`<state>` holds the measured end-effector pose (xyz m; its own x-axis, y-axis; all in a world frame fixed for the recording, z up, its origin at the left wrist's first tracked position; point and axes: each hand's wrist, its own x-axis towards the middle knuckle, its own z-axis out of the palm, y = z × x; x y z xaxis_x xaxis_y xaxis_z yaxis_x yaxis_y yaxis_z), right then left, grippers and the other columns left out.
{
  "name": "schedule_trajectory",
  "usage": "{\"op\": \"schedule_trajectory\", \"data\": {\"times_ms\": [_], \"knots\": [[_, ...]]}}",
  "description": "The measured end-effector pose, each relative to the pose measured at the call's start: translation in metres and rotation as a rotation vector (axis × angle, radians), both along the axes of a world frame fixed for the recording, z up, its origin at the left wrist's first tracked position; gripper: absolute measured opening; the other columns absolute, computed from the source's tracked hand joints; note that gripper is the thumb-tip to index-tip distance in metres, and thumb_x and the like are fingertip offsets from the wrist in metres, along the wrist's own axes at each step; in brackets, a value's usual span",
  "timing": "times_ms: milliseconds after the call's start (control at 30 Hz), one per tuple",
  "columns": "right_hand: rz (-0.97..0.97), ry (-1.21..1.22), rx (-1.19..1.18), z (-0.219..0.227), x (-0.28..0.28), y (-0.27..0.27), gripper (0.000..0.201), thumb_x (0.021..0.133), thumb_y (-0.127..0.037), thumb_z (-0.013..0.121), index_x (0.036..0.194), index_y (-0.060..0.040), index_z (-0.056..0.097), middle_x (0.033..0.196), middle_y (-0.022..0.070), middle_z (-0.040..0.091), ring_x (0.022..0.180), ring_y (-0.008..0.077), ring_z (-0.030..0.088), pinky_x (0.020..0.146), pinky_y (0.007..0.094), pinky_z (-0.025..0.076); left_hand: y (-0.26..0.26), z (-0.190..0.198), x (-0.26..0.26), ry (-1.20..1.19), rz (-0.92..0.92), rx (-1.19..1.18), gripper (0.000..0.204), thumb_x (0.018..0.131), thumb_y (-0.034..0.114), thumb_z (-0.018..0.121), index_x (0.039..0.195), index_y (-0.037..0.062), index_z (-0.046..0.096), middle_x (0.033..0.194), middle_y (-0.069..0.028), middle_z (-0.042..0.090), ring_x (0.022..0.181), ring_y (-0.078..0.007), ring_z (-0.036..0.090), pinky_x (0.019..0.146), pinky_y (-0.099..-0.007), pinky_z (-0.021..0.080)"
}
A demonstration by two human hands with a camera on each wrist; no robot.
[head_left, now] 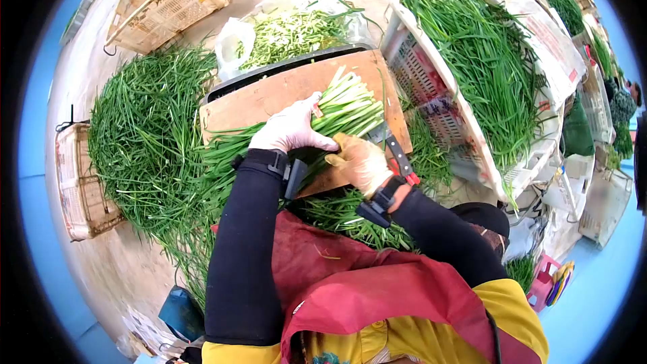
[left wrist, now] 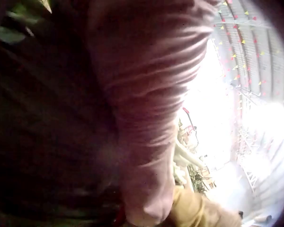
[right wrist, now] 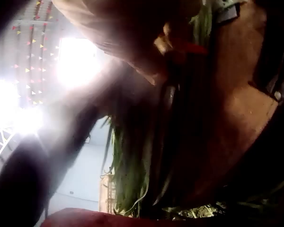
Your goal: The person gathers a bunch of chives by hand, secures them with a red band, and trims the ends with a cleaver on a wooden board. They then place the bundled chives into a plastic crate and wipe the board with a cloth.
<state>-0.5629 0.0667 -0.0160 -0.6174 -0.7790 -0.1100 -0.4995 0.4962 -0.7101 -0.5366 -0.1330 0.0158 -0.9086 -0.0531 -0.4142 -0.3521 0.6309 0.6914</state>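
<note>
A bundle of long green stalks (head_left: 347, 104) with pale cut ends lies across a brown board (head_left: 253, 104). My white-gloved left hand (head_left: 290, 127) grips it from above, its thumb reaching toward the right hand. The yellowish-gloved right hand (head_left: 362, 164) is close against the bundle's near side, fingers curled. A red strip (right wrist: 194, 48) shows by the right fingertips in the right wrist view, seemingly pinched there; its far end is hidden. A knife (head_left: 397, 155) lies on the board's right edge beside the right hand. The left wrist view shows mostly the left glove (left wrist: 146, 113).
Loose greens (head_left: 148, 141) are heaped left of the board. Behind it, a plastic bag (head_left: 236, 44) surrounds pale cuttings (head_left: 293, 35). A white basket (head_left: 441, 87) full of greens stands at the right; an upright crate (head_left: 168, 10) stands at the back left.
</note>
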Motion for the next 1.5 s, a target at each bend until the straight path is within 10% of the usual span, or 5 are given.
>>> {"op": "schedule_trajectory", "data": {"times_ms": [700,1000,1167,1433,1500], "knots": [[-0.084,-0.306,-0.41,-0.006,-0.036,-0.039,0.018,0.084,-0.007,0.062,0.101,-0.0034,0.067,0.094,0.0156,0.068,0.088,0.0297,0.065,0.08,0.0349,0.05,-0.031,-0.018,-0.016,-0.209,-0.139,0.524,0.074,0.063,0.015,0.086,0.128,0.0051,0.051,0.112,-0.0027,0.064,0.1,-0.0121,0.054,0.092,-0.029,0.043],[-0.222,-0.325,-0.573,-0.027,-0.022,-0.042,0.018,0.083,-0.003,0.059,0.099,-0.005,0.067,0.092,0.014,0.067,0.084,0.0264,0.065,0.076,0.0343,0.05,0.013,-0.021,0.011,0.173,-0.033,-0.279,0.086,0.057,0.046,0.084,0.126,0.0069,0.052,0.11,-0.0147,0.064,0.104,-0.0313,0.062,0.088,-0.0408,0.048],[-0.1,0.015,-0.631,-0.023,-0.012,-0.042,0.013,0.081,-0.002,0.065,0.092,-0.0076,0.067,0.087,0.0128,0.065,0.083,0.0312,0.063,0.075,0.0363,0.05,0.022,-0.04,0.016,0.192,0.026,-0.373,0.081,0.063,0.046,0.079,0.128,0.0068,0.049,0.106,-0.0141,0.064,0.102,-0.0308,0.062,0.086,-0.0423,0.049],[-0.185,-0.344,-0.708,0.006,-0.029,-0.03,0.024,0.083,0.002,0.059,0.105,-0.005,0.062,0.094,0.0134,0.064,0.085,0.0262,0.064,0.077,0.0336,0.051,0.028,-0.033,0.023,0.272,0.062,-0.382,0.077,0.066,0.054,0.077,0.121,0.0074,0.052,0.104,-0.0145,0.065,0.101,-0.0315,0.062,0.085,-0.0433,0.048],[-0.084,0.083,-0.534,0.011,-0.045,-0.025,0.029,0.083,0.002,0.057,0.11,-0.0072,0.063,0.098,0.0159,0.064,0.089,0.0299,0.064,0.08,0.0367,0.05,0.032,-0.025,0.024,0.252,0.068,-0.411,0.079,0.065,0.057,0.077,0.121,0.0078,0.052,0.104,-0.0148,0.065,0.1,-0.0319,0.062,0.085,-0.0432,0.048]]}}
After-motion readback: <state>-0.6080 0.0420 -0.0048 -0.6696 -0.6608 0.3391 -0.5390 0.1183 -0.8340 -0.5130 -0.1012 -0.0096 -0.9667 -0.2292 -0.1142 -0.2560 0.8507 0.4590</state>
